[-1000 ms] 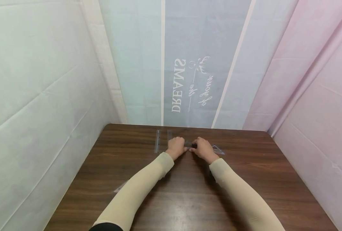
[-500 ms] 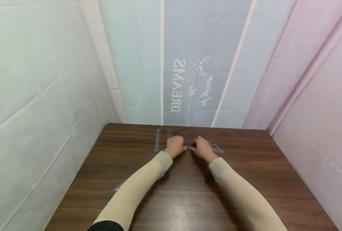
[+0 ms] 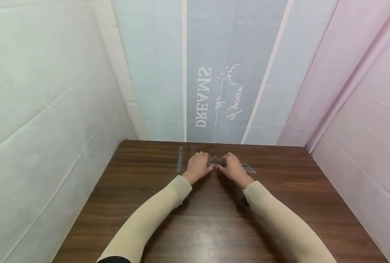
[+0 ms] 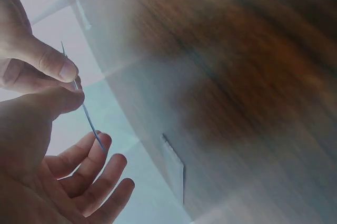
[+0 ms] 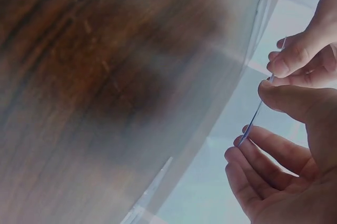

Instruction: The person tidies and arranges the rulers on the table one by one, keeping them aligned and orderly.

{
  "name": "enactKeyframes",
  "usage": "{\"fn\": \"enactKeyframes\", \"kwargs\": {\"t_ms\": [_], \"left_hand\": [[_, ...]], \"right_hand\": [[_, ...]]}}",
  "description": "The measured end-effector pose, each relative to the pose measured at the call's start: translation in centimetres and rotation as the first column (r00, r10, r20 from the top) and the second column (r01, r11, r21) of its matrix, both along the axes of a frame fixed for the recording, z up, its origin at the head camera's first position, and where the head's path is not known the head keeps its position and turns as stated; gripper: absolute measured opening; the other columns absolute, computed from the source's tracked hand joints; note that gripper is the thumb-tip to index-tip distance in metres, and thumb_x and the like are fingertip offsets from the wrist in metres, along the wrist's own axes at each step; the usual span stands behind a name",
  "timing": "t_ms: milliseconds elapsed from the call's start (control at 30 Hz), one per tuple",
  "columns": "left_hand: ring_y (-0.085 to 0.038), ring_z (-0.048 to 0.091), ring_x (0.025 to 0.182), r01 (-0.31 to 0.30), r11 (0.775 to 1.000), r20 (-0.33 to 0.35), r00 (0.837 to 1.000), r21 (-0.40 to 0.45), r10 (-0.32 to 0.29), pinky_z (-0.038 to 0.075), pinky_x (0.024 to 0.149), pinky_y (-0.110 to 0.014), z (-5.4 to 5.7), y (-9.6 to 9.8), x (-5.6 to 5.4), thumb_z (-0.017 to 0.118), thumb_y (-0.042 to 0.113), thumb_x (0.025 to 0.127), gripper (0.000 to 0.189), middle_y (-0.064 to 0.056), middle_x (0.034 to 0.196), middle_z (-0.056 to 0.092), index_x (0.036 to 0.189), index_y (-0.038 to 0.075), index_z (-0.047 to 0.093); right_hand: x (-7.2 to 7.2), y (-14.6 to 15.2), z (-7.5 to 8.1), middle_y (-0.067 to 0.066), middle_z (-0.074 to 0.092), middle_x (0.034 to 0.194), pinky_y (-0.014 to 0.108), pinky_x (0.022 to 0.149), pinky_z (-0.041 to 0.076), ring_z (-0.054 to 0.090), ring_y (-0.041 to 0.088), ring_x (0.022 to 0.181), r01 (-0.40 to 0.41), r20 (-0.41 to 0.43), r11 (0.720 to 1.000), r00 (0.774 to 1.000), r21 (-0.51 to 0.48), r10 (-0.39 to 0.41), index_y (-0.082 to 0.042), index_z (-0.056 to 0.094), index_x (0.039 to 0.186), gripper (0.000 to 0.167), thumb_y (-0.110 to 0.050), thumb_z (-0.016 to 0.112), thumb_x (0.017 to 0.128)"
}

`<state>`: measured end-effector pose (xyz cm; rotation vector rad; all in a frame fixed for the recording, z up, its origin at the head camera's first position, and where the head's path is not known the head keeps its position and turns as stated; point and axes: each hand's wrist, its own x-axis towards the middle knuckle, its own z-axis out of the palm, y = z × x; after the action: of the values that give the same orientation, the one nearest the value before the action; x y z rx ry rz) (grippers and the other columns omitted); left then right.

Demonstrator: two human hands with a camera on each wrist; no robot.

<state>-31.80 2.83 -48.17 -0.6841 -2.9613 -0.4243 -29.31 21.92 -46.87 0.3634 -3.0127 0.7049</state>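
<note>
Near the far table edge, a thin clear plastic set square (image 3: 216, 160) is held between both hands, its peaked outline showing in the head view. My left hand (image 3: 197, 166) pinches its left side and my right hand (image 3: 233, 167) its right side. Both wrist views show the set square nearly edge-on as a fine bluish line, thumbs on one face and fingertips along the other. Left of my left hand lies a clear ruler (image 3: 180, 159). A second clear strip (image 3: 193, 150) is partly hidden behind that hand. Right of my right hand lies another clear set square (image 3: 249, 168).
The brown wood-grain table (image 3: 201, 226) reaches to a printed cloth backdrop (image 3: 227, 44) just past the hands. Pale cloth walls (image 3: 43, 109) stand at both sides. A dark band (image 3: 245, 201) shows under the right sleeve.
The left hand and forearm have shifted slightly, and more of the held set square shows between the hands. A clear piece seen earlier by the left forearm is now hidden behind the sleeve.
</note>
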Motion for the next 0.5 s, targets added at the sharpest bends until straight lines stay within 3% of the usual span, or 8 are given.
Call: {"fn": "enactKeyframes", "kwargs": {"t_ms": [233,500], "left_hand": [[-0.02,0.066,0.102,0.035,0.999,-0.016,0.999,0.027,-0.035,0.057,0.087,-0.036,0.5,-1.8,1.2,0.076,0.044,0.101,0.039,-0.001,0.112,0.071,0.128,0.015,0.074],[-0.018,0.067,0.098,0.067,0.995,0.007,0.998,0.079,-0.068,0.057,0.083,-0.032,1.0,-4.1,2.4,0.084,0.04,0.096,0.036,0.0,0.109,0.075,0.122,0.016,0.079]], "right_hand": [[1.5,-0.6,0.2,0.016,0.069,0.116,0.049,0.086,0.057,0.066,0.029,0.1,0.009,-0.003,1.0,1.0,-0.016,-0.009,0.003,0.072,0.13,0.042,-0.023,0.082,0.098],[3.2,-1.4,0.6,0.011,0.068,0.11,0.044,0.082,0.059,0.067,0.023,0.096,-0.035,0.028,0.998,0.999,-0.058,0.037,0.002,0.073,0.127,0.037,-0.02,0.082,0.098]]}}
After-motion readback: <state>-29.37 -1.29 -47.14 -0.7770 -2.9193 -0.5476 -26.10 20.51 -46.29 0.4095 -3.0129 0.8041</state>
